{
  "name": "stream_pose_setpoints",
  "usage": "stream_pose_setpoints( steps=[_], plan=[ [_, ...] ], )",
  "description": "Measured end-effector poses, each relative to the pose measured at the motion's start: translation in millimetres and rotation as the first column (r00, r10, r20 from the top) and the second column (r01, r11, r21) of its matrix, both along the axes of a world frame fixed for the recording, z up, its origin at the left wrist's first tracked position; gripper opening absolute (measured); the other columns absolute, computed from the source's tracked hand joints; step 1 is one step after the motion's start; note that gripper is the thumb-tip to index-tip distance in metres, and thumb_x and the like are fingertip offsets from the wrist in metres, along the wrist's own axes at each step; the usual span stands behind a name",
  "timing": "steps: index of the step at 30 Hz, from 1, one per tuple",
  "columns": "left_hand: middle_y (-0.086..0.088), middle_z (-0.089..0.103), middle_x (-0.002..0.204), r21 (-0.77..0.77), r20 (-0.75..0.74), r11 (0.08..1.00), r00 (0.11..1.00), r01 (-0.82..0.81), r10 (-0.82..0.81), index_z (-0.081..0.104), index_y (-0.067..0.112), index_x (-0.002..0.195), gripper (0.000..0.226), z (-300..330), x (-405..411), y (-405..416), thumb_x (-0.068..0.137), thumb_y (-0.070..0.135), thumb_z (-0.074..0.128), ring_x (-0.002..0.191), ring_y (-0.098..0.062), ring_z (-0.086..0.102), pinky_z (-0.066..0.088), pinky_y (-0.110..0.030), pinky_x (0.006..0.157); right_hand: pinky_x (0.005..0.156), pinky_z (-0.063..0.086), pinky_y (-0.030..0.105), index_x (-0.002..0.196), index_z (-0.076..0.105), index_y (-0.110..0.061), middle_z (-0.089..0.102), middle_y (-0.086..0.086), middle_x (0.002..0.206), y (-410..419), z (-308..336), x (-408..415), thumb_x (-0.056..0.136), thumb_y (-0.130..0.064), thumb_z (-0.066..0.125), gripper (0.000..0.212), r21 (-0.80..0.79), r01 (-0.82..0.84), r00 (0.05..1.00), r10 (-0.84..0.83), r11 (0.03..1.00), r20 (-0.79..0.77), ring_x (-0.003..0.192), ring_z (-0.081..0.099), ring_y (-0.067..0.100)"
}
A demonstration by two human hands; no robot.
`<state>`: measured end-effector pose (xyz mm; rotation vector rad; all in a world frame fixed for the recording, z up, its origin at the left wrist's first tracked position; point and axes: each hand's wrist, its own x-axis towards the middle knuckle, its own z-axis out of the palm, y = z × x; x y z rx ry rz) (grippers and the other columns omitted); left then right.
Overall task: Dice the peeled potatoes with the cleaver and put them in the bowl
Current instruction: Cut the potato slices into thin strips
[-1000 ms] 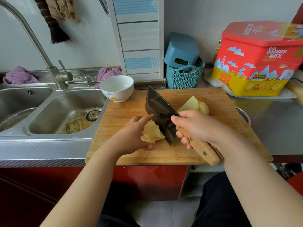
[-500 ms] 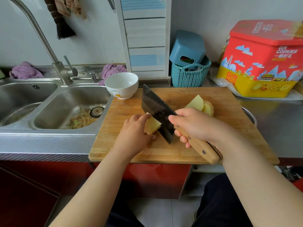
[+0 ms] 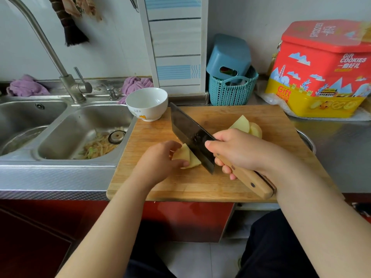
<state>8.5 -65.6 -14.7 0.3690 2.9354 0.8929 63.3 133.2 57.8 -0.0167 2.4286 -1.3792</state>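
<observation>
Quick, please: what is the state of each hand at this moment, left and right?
Left hand: fingers curled, holding the potato slices on the cutting board.
Right hand: gripping the cleaver by its wooden handle.

A cutting board is laid on the counter, to the right of the sink. A bowl is set at the board's far left corner. Stacked potato slices are held near the board's middle by the left hand. Just to their right, the cleaver is gripped by the right hand. More potato pieces are placed behind that hand. A basket and a tin are stood behind the board.
</observation>
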Motion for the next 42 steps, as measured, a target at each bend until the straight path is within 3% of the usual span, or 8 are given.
stream_pose_setpoints(
  steps=[4, 8, 17, 23, 27, 35, 39, 42],
  plan=[
    [0.006, 0.058, 0.122, -0.022, -0.188, 0.996, 0.978, -0.092, 0.086, 0.059, 0.024, 0.124, 0.059, -16.8, 11.4, 9.5, 0.076, 0.054, 0.072, 0.11, -0.017, 0.054, 0.047, -0.037, 0.092, 0.05, 0.049, 0.026, 0.083, 0.053, -0.017, 0.054, 0.004, 0.073, -0.2, -0.2, -1.8, 0.102, -0.032, 0.046, 0.025, 0.006, -0.02, 1.0, 0.02, 1.0, 0.0, 0.051, 0.052, 0.011],
    [0.01, 0.045, 0.139, -0.027, -0.028, 0.997, 0.996, 0.079, -0.08, 0.04, 0.033, 0.141, 0.083, -13.1, 9.6, -1.3, 0.07, 0.049, 0.079, 0.126, -0.014, 0.042, 0.04, -0.038, 0.106, 0.05, 0.049, 0.027, 0.083, 0.053, -0.018, 0.055, 0.004, 0.074, 4.7, -2.7, -2.7, 0.102, -0.032, 0.046, 0.025, 0.011, -0.023, 1.0, 0.023, 1.0, 0.003, 0.051, 0.052, 0.01],
    [0.001, 0.04, 0.127, 0.125, -0.289, 0.991, 0.954, -0.043, 0.078, 0.049, 0.02, 0.12, 0.061, -29.7, 23.6, 6.7, 0.072, 0.038, 0.082, 0.107, -0.018, 0.054, 0.047, -0.029, 0.087, 0.049, 0.049, 0.026, 0.095, 0.056, -0.008, 0.053, 0.003, 0.07, -1.9, 1.1, -14.0, 0.1, -0.032, 0.048, 0.026, 0.055, -0.12, 0.993, 0.118, 0.991, 0.029, 0.05, 0.051, 0.011],
    [0.014, 0.039, 0.128, 0.167, -0.015, 0.98, 0.995, 0.104, -0.103, 0.049, 0.043, 0.12, 0.055, -13.1, 7.7, -18.7, 0.077, 0.027, 0.08, 0.108, -0.004, 0.053, 0.051, -0.03, 0.095, 0.049, 0.05, 0.029, 0.084, 0.049, -0.014, 0.055, 0.006, 0.072, 3.9, 3.7, -20.7, 0.098, -0.022, 0.041, 0.018, 0.167, -0.091, 0.995, 0.082, 0.982, 0.062, 0.05, 0.052, 0.015],
    [0.018, 0.047, 0.119, 0.173, -0.106, 0.965, 0.978, 0.198, -0.181, 0.055, 0.049, 0.114, 0.052, -13.2, -1.5, -27.8, 0.081, 0.015, 0.076, 0.099, 0.001, 0.056, 0.052, -0.023, 0.088, 0.048, 0.048, 0.029, 0.086, 0.049, -0.013, 0.052, 0.007, 0.071, -1.4, 3.4, -22.0, 0.097, -0.023, 0.04, 0.017, 0.168, -0.099, 0.994, 0.09, 0.981, 0.057, 0.049, 0.049, 0.014],
    [0.012, 0.051, 0.11, 0.138, -0.217, 0.972, 0.963, 0.191, -0.158, 0.065, 0.031, 0.109, 0.033, -23.1, 1.5, -22.2, 0.08, 0.022, 0.077, 0.091, -0.004, 0.056, 0.052, -0.032, 0.084, 0.045, 0.047, 0.028, 0.087, 0.049, -0.01, 0.049, 0.005, 0.065, -10.1, -1.7, -27.2, 0.101, -0.029, 0.041, 0.025, 0.195, -0.157, 0.987, 0.159, 0.968, 0.005, 0.044, 0.046, 0.013],
    [0.015, 0.044, 0.118, 0.065, -0.229, 0.98, 0.959, 0.188, -0.168, 0.058, 0.032, 0.116, 0.043, -23.9, 3.8, -18.4, 0.077, 0.038, 0.076, 0.101, -0.01, 0.05, 0.051, -0.034, 0.088, 0.048, 0.05, 0.03, 0.094, 0.055, -0.016, 0.051, 0.002, 0.061, -9.9, -0.4, -26.6, 0.097, -0.048, 0.051, 0.033, 0.229, -0.18, 0.983, 0.183, 0.957, 0.007, 0.044, 0.049, 0.013],
    [0.014, 0.04, 0.116, 0.006, -0.323, 0.981, 0.929, 0.194, -0.182, 0.053, 0.028, 0.115, 0.054, -28.1, 9.4, -8.3, 0.072, 0.055, 0.071, 0.104, -0.009, 0.035, 0.038, -0.025, 0.089, 0.049, 0.052, 0.03, 0.089, 0.054, -0.009, 0.053, 0.005, 0.064, -10.1, 1.4, -26.4, 0.095, -0.042, 0.06, 0.034, 0.303, -0.177, 0.982, 0.187, 0.936, -0.001, 0.043, 0.051, 0.014]
  ],
)
